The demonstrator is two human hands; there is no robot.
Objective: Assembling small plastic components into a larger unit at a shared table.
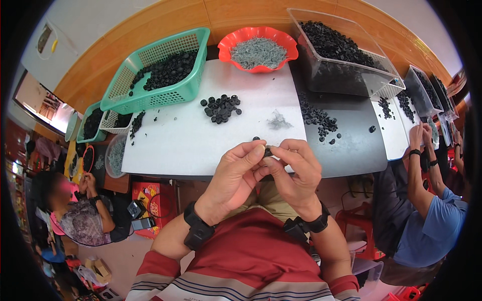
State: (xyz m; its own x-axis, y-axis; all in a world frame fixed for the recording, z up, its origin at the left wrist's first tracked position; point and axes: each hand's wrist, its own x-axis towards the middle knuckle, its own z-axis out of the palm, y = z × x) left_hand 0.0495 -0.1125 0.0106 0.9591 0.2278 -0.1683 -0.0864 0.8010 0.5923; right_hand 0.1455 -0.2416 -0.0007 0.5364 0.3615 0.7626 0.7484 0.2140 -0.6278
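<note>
black part (267,151) sits between left fingers (253,156) and right fingers (282,154), both gripping it.

Bright, even light, pale sheen on the dark tabletop (354,145), fisheye curvature toward black corners.

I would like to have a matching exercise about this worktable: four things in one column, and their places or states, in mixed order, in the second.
1. large green basket
2. red bowl
3. large clear bin
4. left hand and right hand

A. stands right of the red bowl
B. pinching a small dark part
C. stands left of the red bowl
D. filled with grey pieces

Pairs: 1-C, 2-D, 3-A, 4-B
</note>
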